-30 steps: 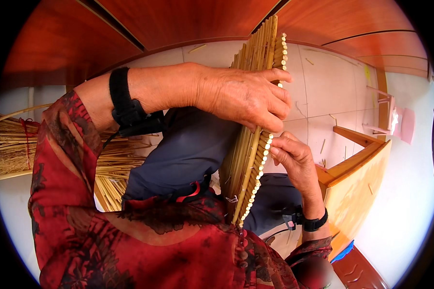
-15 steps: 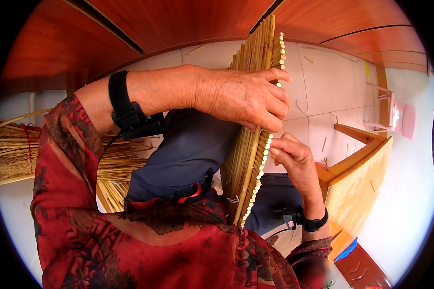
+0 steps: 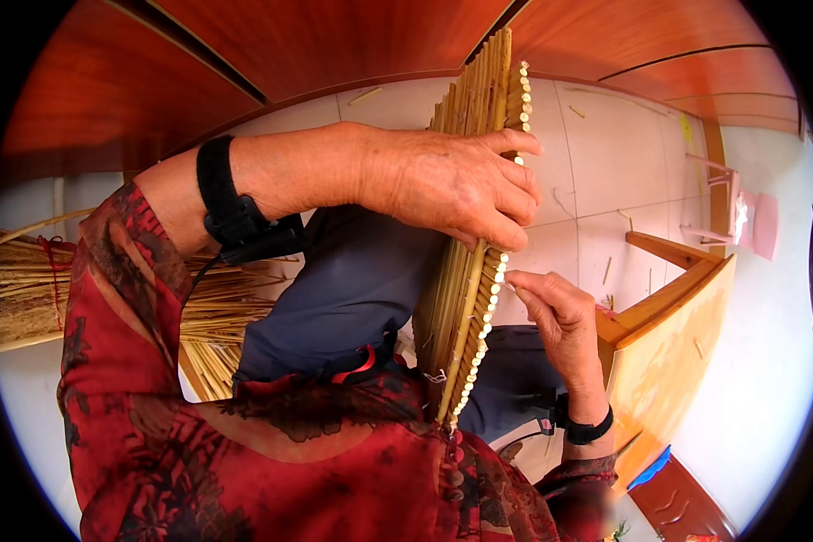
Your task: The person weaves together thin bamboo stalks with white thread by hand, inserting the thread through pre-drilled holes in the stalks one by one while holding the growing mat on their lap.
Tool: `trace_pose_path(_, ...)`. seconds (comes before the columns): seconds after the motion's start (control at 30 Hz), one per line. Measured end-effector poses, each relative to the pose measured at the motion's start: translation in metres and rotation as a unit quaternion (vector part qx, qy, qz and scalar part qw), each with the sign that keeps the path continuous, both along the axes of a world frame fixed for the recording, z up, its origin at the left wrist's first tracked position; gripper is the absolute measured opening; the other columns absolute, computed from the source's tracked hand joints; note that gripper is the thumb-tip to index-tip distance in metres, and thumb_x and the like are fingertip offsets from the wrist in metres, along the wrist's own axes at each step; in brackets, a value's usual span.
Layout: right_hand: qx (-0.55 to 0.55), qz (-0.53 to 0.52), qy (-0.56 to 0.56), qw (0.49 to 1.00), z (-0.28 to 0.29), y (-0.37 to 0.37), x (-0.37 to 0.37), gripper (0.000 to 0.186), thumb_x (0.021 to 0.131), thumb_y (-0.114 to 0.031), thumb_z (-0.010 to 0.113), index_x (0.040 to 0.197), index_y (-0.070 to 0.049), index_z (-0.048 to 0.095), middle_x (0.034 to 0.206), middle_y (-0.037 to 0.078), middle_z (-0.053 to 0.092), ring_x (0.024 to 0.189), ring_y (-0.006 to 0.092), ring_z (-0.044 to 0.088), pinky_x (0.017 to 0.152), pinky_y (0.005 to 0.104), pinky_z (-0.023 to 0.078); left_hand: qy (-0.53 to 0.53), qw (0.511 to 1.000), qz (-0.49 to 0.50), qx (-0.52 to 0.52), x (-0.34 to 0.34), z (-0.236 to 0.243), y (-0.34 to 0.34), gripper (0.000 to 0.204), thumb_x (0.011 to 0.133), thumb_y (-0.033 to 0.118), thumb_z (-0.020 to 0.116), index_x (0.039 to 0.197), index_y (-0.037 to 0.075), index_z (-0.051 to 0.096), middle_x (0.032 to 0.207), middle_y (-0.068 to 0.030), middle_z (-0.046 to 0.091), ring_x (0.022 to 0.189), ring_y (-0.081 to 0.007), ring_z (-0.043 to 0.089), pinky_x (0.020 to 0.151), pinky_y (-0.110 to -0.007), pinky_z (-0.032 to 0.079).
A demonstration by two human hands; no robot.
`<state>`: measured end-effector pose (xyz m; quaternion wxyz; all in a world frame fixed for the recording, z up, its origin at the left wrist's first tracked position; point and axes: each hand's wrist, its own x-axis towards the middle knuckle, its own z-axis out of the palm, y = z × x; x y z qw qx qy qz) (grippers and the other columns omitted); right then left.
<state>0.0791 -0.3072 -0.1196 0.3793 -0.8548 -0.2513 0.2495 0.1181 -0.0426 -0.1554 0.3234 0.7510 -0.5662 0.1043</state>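
Note:
A stiff panel of straw-coloured stalks (image 3: 472, 99) laid side by side stands tilted across my lap. Along its right side runs a thick rim of bundled stalks with pale round cut ends (image 3: 483, 332). My left hand (image 3: 456, 181) reaches over the upper half of the panel, fingers wrapped round that rim. Just right of the rim, below the left hand, my right hand (image 3: 565, 312) has thumb and forefinger pinched together. Anything between those fingertips is too small to make out. A short bit of white thread (image 3: 436, 376) shows low on the panel.
Left of me lies a bundle of long dry stalks (image 3: 23, 289) tied with red string, with more loose stalks (image 3: 212, 366) beside it. A wooden stool (image 3: 668, 339) stands at the right. Red-brown cabinets (image 3: 352, 41) line the far side. Stalk scraps lie on the tiled floor (image 3: 596, 181).
My right hand has moved slightly down and away from the panel's rim, its fingers still pinched. The left hand keeps its hold, almost unmoved.

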Motion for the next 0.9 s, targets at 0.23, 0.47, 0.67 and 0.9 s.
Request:
trace_pose_path(0.23, 0.009, -0.04, 0.048, 0.998, -0.008, 0.001, -0.008, 0.017, 0.088, 0.0, 0.064, 0.103, -0.004, 0.069, 0.065, 0.004, 0.054, 0.055, 0.0104, 0.047, 0.051, 0.0233, 0.04, 0.003, 1.0, -0.002, -0.026, 0.0, 0.0, 0.0, 0.015, 0.081, 0.008, 0.061, 0.095, 0.009, 0.056, 0.09, -0.0018, 0.057, 0.106, -0.0218, 0.058, 0.108, -0.056, 0.027)
trace_pose_path(0.47, 0.03, -0.034, 0.016, 0.999, -0.015, 0.0, -0.008, 0.02, 0.086, 0.005, 0.064, 0.102, -0.004, 0.07, 0.065, 0.004, 0.053, 0.052, 0.009, 0.049, 0.047, 0.0231, 0.039, -0.009, 1.0, -0.003, -0.025, 0.001, -0.001, 0.001, 0.009, 0.083, 0.011, 0.06, 0.091, 0.009, 0.056, 0.087, -0.0012, 0.056, 0.103, -0.0208, 0.058, 0.107, -0.055, 0.029)
trace_pose_path(0.67, 0.038, 0.011, -0.024, 0.999, -0.007, 0.004, -0.001, 0.021, 0.084, 0.008, 0.064, 0.101, -0.002, 0.069, 0.064, 0.004, 0.052, 0.051, 0.0099, 0.049, 0.046, 0.0234, 0.038, -0.018, 1.0, -0.007, -0.018, 0.001, 0.0, 0.002, 0.008, 0.084, 0.012, 0.06, 0.091, 0.01, 0.056, 0.086, -0.0008, 0.056, 0.101, -0.021, 0.058, 0.106, -0.054, 0.029)
trace_pose_path(0.9, 0.033, 0.032, -0.031, 0.998, -0.001, 0.009, 0.003, 0.02, 0.085, 0.007, 0.063, 0.101, -0.002, 0.069, 0.068, 0.005, 0.056, 0.053, 0.0104, 0.05, 0.048, 0.0231, 0.04, -0.017, 1.0, -0.009, -0.024, 0.002, -0.002, 0.001, 0.009, 0.083, 0.013, 0.06, 0.091, 0.009, 0.057, 0.085, -0.0013, 0.056, 0.1, -0.0222, 0.058, 0.105, -0.054, 0.029)
